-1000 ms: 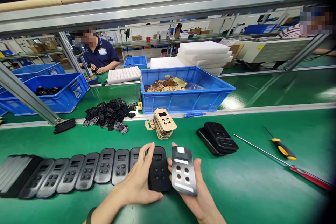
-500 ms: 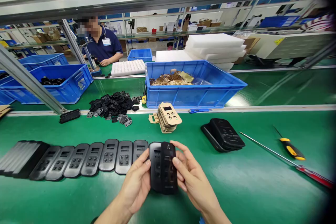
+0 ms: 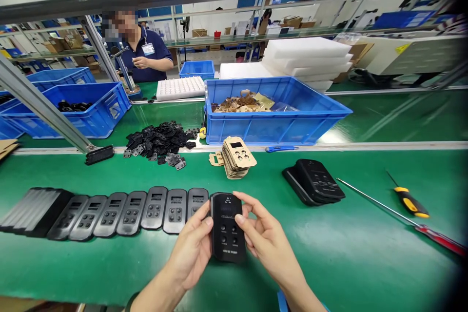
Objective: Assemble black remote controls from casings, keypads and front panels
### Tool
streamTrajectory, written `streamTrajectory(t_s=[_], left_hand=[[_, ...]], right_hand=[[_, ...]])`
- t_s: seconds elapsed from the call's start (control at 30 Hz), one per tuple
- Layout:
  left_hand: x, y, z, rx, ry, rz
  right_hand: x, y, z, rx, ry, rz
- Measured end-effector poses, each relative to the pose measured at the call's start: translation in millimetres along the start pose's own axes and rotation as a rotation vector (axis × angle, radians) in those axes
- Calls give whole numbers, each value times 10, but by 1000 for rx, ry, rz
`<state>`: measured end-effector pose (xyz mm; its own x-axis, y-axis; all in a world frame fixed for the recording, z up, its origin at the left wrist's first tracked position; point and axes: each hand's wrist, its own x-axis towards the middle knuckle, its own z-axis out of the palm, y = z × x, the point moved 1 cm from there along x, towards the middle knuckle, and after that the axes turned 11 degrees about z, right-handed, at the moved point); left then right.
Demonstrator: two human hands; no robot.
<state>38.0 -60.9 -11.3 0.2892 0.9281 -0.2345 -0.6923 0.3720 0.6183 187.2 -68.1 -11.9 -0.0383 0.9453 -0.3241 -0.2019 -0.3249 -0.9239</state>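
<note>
A black front panel [image 3: 228, 248] with white print lies over a black device housing, whose left edge shows as a thin strip; four round buttons stand in the panel's lower half. My left hand [image 3: 190, 251] grips the left side of the housing, thumb on the edge. On the right, my right hand [image 3: 268, 246] pinches the panel's upper right edge, thumb on its face. To the left runs an overlapping row of grey-black housings [image 3: 155, 209] with rubber button pads. Black panels [image 3: 318, 183] lie piled to the right.
Behind my hands stand a stack of tan adhesive sheets [image 3: 239, 158], a heap of black button pads [image 3: 157, 141] and a blue bin [image 3: 270, 129] of scraps. A blue cutter [image 3: 281, 149] and two screwdrivers [image 3: 411, 202] lie rightward. Across the bench sits a co-worker [image 3: 146, 53].
The panel, offset to the right of the housing before, has shifted left and now covers it nearly edge to edge. The co-worker's hand has risen from the bench.
</note>
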Motion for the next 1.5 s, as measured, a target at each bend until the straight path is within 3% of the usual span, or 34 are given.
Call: streamTrajectory(t_s=[0.23, 0.53, 0.7, 0.8, 0.93, 1.13, 1.5], left_hand=[[-32, -14, 1, 60, 15, 8], [-34, -67, -26, 171, -70, 75], [-20, -40, -64, 194, -58, 4], [-17, -26, -93, 277, -116, -11], [-19, -40, -117, 459, -218, 75], [-9, -68, -97, 650, -252, 190], [28, -202, 8, 500, -266, 135]], right_hand=[[-9, 65, -12, -66, 46, -62], [23, 131, -57, -278, 156, -148], [29, 96, -26, -155, -8, -13], [7, 80, 3, -142, 15, 10], [-9, 112, 7, -162, 80, -47], [-9, 156, -2, -201, 119, -66], [15, 200, -9, -139, 114, -26]])
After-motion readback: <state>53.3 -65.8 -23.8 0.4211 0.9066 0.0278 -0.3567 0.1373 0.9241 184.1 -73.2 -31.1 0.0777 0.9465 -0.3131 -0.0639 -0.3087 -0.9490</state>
